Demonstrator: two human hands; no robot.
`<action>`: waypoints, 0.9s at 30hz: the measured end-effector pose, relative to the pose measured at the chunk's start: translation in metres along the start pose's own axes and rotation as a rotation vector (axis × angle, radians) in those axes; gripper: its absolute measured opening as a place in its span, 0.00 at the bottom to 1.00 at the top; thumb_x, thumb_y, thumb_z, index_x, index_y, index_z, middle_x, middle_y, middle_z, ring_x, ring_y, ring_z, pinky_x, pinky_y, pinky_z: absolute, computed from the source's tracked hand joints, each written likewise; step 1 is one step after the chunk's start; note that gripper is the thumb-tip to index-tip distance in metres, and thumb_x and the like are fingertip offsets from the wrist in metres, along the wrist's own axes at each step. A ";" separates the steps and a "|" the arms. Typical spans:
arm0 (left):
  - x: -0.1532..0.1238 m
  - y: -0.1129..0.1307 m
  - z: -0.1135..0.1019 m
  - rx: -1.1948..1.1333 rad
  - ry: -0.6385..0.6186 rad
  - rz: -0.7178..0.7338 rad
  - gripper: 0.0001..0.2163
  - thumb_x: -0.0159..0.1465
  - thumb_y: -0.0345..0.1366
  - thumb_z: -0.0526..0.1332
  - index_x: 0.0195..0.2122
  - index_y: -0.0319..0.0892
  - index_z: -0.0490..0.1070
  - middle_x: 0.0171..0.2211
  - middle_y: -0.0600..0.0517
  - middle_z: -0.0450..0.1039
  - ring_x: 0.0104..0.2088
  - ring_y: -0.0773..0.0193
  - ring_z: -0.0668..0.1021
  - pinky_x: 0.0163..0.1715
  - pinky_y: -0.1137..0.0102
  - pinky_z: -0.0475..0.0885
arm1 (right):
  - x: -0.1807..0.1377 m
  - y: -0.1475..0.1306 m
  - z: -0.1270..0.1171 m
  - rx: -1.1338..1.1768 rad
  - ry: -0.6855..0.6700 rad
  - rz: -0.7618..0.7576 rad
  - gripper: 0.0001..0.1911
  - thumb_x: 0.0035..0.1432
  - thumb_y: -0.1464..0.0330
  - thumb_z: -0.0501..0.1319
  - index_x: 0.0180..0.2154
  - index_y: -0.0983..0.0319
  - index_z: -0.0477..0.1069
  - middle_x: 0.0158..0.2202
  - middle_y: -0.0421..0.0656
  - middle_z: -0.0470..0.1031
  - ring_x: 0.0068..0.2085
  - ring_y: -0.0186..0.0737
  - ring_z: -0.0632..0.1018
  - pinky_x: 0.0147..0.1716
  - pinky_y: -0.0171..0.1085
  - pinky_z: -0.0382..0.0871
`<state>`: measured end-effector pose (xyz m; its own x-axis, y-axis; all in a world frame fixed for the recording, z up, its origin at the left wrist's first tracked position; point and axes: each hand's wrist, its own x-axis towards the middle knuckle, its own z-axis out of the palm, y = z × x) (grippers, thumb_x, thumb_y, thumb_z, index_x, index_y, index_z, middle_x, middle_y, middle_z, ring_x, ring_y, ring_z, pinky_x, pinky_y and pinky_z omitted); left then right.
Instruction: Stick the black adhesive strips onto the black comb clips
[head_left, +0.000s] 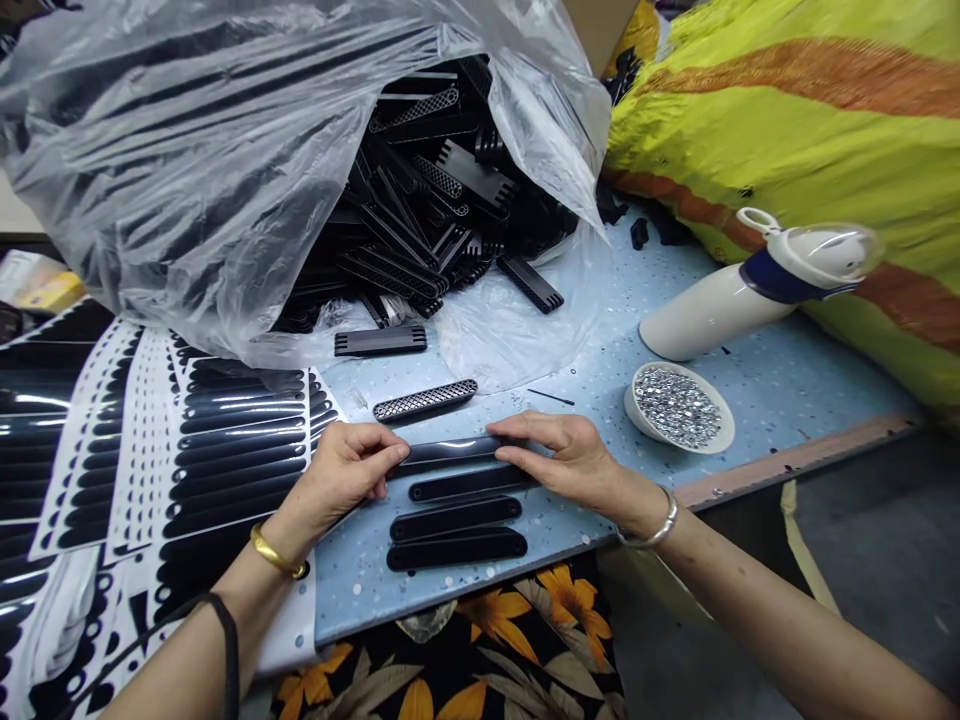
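Note:
A glossy black strip [450, 452] stretches between my hands, level above the blue speckled tabletop. My left hand [356, 462] pinches its left end between thumb and fingers. At the right end, the thumb and fingertips of my right hand [562, 455] close on the same strip. Whether a bar lies beneath the strip, I cannot tell. Just below are three flat black bars with rounded ends: an upper one [465, 484], a middle one [456, 517] and a lower one [457, 548]. Above my hands lies a black bar with a lattice pattern [425, 400].
Sheets of black rounded stickers [232, 450] cover the left side. A clear plastic bag [225, 170] spills black plastic parts [420, 200] at the back. On the right stand a bowl of small metal pieces [679, 408] and a tilted-looking white bottle [712, 305], near a yellow sack [787, 120].

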<state>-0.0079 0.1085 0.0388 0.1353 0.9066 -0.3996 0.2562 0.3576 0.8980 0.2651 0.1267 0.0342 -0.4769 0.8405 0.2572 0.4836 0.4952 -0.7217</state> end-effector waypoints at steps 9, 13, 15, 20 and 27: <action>-0.001 -0.001 0.001 -0.017 -0.006 -0.001 0.12 0.51 0.44 0.65 0.24 0.37 0.75 0.09 0.57 0.65 0.11 0.71 0.68 0.12 0.79 0.60 | -0.018 -0.003 -0.002 -0.040 0.219 0.267 0.08 0.59 0.65 0.62 0.34 0.61 0.79 0.23 0.41 0.79 0.24 0.39 0.79 0.25 0.36 0.74; -0.001 -0.002 0.001 -0.020 -0.002 0.000 0.12 0.51 0.43 0.65 0.24 0.38 0.74 0.09 0.57 0.64 0.11 0.71 0.69 0.12 0.79 0.60 | -0.015 -0.010 0.011 -0.087 0.214 0.234 0.11 0.59 0.63 0.61 0.32 0.62 0.78 0.23 0.42 0.78 0.24 0.37 0.77 0.25 0.35 0.72; -0.001 -0.002 0.001 -0.023 0.000 0.006 0.11 0.52 0.42 0.65 0.23 0.38 0.74 0.10 0.57 0.64 0.11 0.71 0.69 0.11 0.79 0.60 | -0.012 -0.011 0.018 -0.117 0.232 0.250 0.14 0.59 0.59 0.61 0.32 0.63 0.78 0.23 0.43 0.77 0.23 0.36 0.76 0.23 0.35 0.70; -0.002 -0.003 0.002 -0.034 -0.003 0.041 0.11 0.53 0.42 0.65 0.23 0.37 0.74 0.10 0.57 0.65 0.11 0.71 0.69 0.12 0.79 0.61 | -0.003 -0.009 0.030 -0.236 0.151 0.387 0.24 0.53 0.50 0.64 0.38 0.66 0.78 0.22 0.43 0.75 0.21 0.36 0.74 0.22 0.35 0.68; 0.000 -0.007 0.003 -0.096 0.007 0.052 0.09 0.49 0.39 0.67 0.23 0.37 0.75 0.10 0.57 0.66 0.10 0.71 0.69 0.10 0.79 0.60 | 0.014 -0.022 0.029 -0.563 0.027 0.399 0.27 0.51 0.44 0.63 0.31 0.63 0.76 0.24 0.44 0.75 0.28 0.43 0.77 0.29 0.38 0.66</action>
<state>-0.0069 0.1057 0.0316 0.1391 0.9258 -0.3514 0.1559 0.3300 0.9310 0.2267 0.1213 0.0356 -0.1680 0.9838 0.0622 0.9292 0.1792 -0.3231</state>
